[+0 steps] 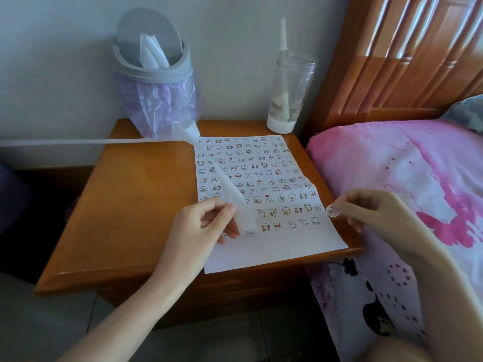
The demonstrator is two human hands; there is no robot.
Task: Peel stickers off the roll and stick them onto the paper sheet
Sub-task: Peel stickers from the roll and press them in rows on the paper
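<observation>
A white paper sheet (274,246) lies on the wooden bedside table (125,210), most of it covered with rows of small cartoon stickers. My left hand (201,226) pinches the near end of a translucent sticker strip (232,194) over the sheet's lower left. The strip runs back across the sheet towards the bin and off to the left. My right hand (371,212) pinches one small round sticker (332,210) at the sheet's right edge, just above the table.
A grey swing-lid bin (154,71) with a purple liner stands at the table's back left. At the back right stands a clear bottle (290,87) with a white base. A pink patterned bed cover (407,178) and the wooden headboard (407,53) border the right side.
</observation>
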